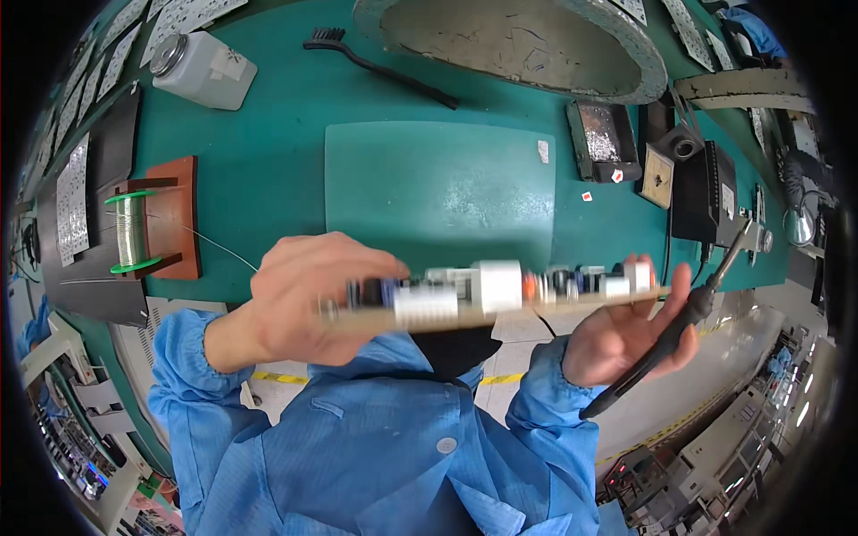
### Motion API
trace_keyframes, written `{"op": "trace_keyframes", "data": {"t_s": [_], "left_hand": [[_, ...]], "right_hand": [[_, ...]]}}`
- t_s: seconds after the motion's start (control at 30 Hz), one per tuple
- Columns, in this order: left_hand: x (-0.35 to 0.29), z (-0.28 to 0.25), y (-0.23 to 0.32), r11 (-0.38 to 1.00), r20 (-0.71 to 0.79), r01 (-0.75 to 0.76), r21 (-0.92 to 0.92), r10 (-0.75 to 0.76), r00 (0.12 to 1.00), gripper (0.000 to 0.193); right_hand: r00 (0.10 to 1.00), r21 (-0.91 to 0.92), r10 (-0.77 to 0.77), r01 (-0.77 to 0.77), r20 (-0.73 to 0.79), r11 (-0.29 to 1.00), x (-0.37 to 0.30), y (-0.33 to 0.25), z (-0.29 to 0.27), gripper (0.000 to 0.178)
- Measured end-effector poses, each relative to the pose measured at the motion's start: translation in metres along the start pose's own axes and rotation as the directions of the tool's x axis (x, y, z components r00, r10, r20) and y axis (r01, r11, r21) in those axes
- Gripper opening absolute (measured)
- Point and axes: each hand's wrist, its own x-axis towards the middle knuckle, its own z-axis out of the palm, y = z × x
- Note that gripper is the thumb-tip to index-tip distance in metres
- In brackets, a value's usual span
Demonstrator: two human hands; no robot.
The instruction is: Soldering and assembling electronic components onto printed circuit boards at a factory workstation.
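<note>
A circuit board (498, 290) crowded with white, black, blue and orange components is held nearly edge-on in front of my chest, somewhat blurred. My left hand (313, 295) is closed on its left end. At the right end, fingers of my right hand (630, 344) are against the board. That same hand also grips a soldering iron (666, 344) by its black handle, the metal tip pointing up and right. From a solder wire spool (131, 230) on a brown stand, a thin strand runs to my left hand; its end is hidden there.
A green mat (438, 192) lies on the green bench. Behind it are a black brush (384, 67) and a large round-rimmed object (527, 49). A white bottle (206, 71) stands back left. To the right sit a metal tray (603, 138), a sponge (657, 177) and a black box (706, 196).
</note>
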Motion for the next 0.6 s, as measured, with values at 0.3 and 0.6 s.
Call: {"op": "trace_keyframes", "data": {"t_s": [0.3, 0.6], "left_hand": [[-0.02, -0.008, 0.006, 0.502, 0.156, 0.625, -0.598, -0.691, 0.706, 0.022], [-0.043, -0.021, -0.009, 0.514, 0.097, 0.665, -0.542, -0.747, 0.657, 0.026]], "right_hand": [[0.991, -0.189, 0.111, -0.123, -0.072, 0.974, -0.005, 0.032, -0.019, 0.053], [0.939, -0.325, -0.112, 0.222, 0.324, 0.919, 0.027, 0.078, -0.013, 0.075]]}}
